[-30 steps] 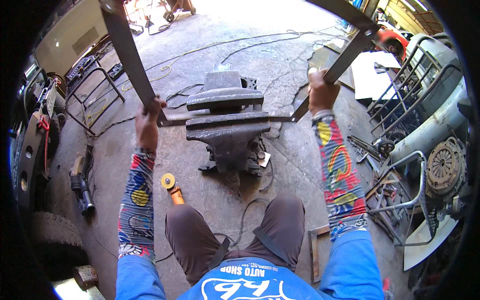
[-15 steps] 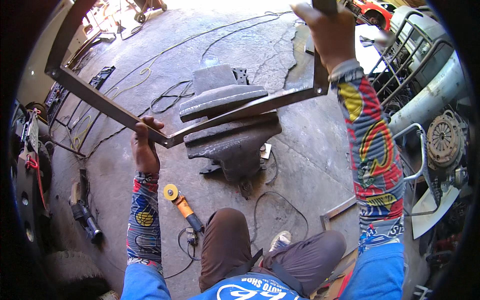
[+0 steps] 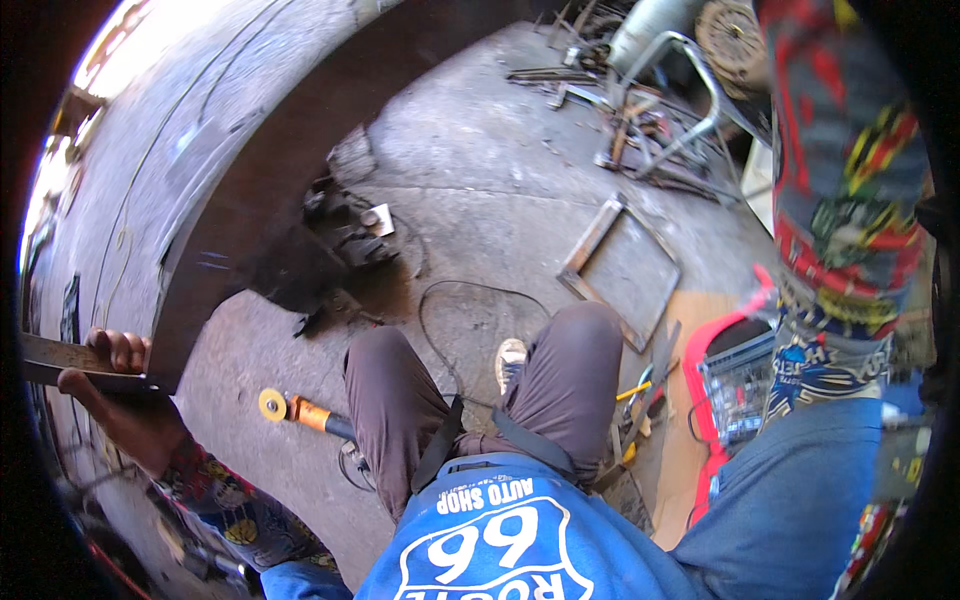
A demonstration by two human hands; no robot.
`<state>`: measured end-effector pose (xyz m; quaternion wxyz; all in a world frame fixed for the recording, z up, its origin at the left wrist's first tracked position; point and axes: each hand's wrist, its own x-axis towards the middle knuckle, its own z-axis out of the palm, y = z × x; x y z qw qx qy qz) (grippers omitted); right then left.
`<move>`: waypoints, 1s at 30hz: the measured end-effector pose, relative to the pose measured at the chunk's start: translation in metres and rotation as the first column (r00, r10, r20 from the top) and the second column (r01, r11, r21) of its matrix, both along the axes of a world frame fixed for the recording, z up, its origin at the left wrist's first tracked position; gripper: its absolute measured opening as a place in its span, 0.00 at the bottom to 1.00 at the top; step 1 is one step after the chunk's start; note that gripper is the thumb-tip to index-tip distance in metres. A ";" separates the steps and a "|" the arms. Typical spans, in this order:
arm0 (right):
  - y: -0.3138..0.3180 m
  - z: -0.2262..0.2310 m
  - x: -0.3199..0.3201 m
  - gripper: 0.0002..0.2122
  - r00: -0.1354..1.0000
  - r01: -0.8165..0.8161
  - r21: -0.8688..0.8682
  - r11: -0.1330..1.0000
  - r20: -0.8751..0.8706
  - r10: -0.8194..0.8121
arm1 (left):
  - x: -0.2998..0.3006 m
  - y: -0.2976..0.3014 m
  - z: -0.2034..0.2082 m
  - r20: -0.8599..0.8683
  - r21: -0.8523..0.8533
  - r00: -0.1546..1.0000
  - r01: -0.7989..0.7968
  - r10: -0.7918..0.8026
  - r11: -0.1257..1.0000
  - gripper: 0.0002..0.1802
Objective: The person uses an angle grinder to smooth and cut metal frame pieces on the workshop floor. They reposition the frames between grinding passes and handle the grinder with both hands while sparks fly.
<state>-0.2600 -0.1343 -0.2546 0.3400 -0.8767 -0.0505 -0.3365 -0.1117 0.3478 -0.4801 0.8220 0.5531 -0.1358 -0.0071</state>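
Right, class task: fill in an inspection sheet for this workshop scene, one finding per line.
Surface: stained concrete floor, dusty.
Job's things: large dark steel frame, raised and tilted, a corner gripped low on the left.
Clutter: orange angle grinder on the floor; small rectangular frame lying flat; scrap metal pile; red crate.
Hands: left hand clamped on the frame corner; right hand out of view, only its patterned sleeve shows.
Cables: black cable looped on the floor.
Surroundings: anvil beyond the frame, partly hidden.
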 end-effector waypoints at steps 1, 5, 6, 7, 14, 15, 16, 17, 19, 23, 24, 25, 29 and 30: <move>-0.009 0.000 -0.026 0.13 0.999 0.031 0.081 0.996 -0.024 -0.029 | -0.008 -0.019 -0.003 -0.013 -0.007 1.000 0.022 -0.022 1.000 0.41; -0.047 -0.025 -0.123 0.16 0.968 0.248 0.342 0.906 -0.132 -0.215 | -0.037 -0.112 -0.018 0.004 0.047 0.933 0.358 -0.359 0.933 0.39; -0.050 -0.035 -0.145 0.17 0.948 0.315 0.377 0.871 -0.166 -0.271 | -0.049 -0.131 -0.024 0.016 0.035 0.870 0.491 -0.492 0.870 0.35; -0.051 -0.052 -0.167 0.17 0.875 0.483 0.408 0.775 -0.197 -0.441 | -0.063 -0.153 -0.032 -0.001 0.028 0.853 0.521 -0.521 0.853 0.32; -0.031 -0.166 -0.320 0.14 0.307 0.915 0.380 0.135 -0.438 -0.845 | -0.097 -0.269 -0.086 -0.341 -0.016 0.378 0.913 -0.861 0.407 0.31; -0.027 -0.187 -0.340 0.14 0.271 0.920 0.384 0.073 -0.493 -0.827 | -0.104 -0.282 -0.099 -0.284 0.116 0.465 0.885 -0.839 0.451 0.32; -0.027 -0.214 -0.355 0.13 0.242 0.925 0.380 0.022 -0.543 -0.804 | -0.110 -0.295 -0.116 -0.356 0.217 0.513 0.858 -0.781 0.465 0.34; -0.029 -0.241 -0.369 0.13 0.187 0.932 0.359 -0.055 -0.603 -0.775 | -0.109 -0.306 -0.132 -0.375 0.280 0.456 0.886 -0.807 0.370 0.35; -0.036 -0.299 -0.397 0.15 0.162 0.937 0.327 -0.124 -0.720 -0.675 | -0.111 -0.334 -0.167 -0.453 0.423 0.348 0.894 -0.821 0.146 0.37; -0.041 -0.429 -0.440 0.30 0.091 0.922 0.247 -0.300 -0.888 -0.452 | -0.131 -0.396 -0.253 -0.566 0.661 0.323 0.728 -0.758 -0.183 0.38; -0.038 -0.457 -0.451 0.32 0.090 0.912 0.231 -0.338 -0.919 -0.383 | -0.137 -0.409 -0.277 -0.591 0.711 0.325 0.642 -0.738 -0.287 0.38; -0.040 -0.489 -0.457 0.32 0.139 0.896 0.257 -0.363 -0.937 -0.321 | -0.142 -0.421 -0.304 -0.589 0.716 0.299 0.624 -0.751 -0.313 0.36; -0.024 -0.588 -0.477 0.29 0.136 0.839 0.196 -0.508 -0.979 -0.153 | -0.148 -0.455 -0.404 -0.608 0.760 0.295 0.484 -0.737 -0.434 0.33; -0.022 -0.607 -0.478 0.28 0.204 0.823 0.244 -0.513 -0.970 -0.135 | -0.148 -0.461 -0.424 -0.601 0.770 0.318 0.476 -0.733 -0.425 0.33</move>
